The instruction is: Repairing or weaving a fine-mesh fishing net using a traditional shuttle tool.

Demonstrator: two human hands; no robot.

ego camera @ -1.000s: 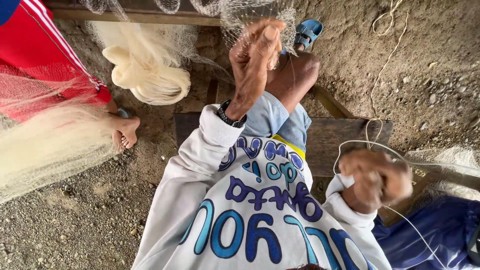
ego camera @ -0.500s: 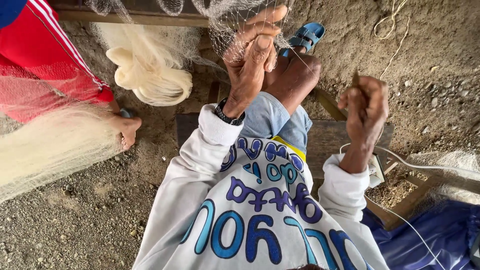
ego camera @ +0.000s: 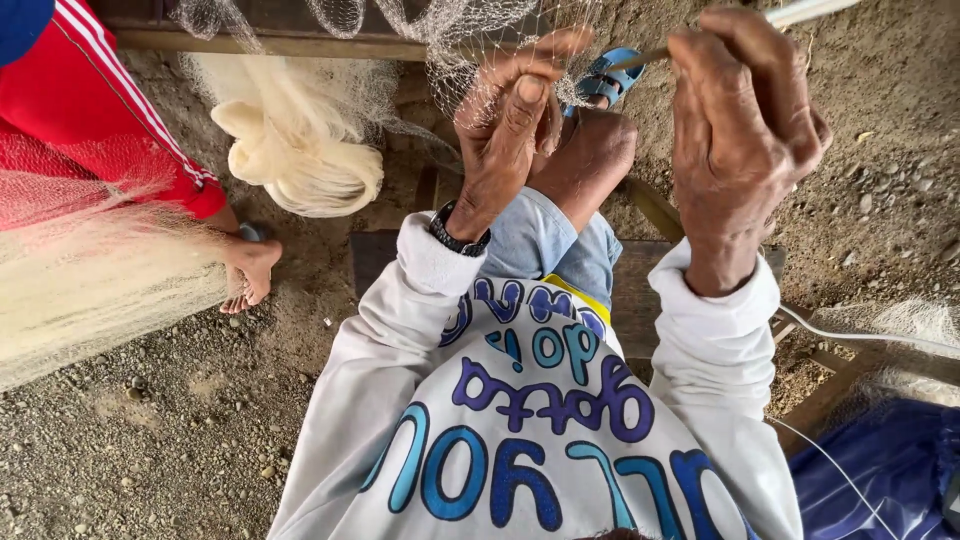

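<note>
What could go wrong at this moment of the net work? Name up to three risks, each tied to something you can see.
1. The left hand has its fingers pushed into the fine net; a finger could snag or the mesh could tear.
2. The right hand grips a thin tool close to the left fingers, so it might jab them.
3. The white line trails loose beside the bench and could tangle.

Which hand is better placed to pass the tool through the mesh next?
Probably the right hand: it grips the thin netting tool, tip beside the fine net, which the left hand pinches.
</note>
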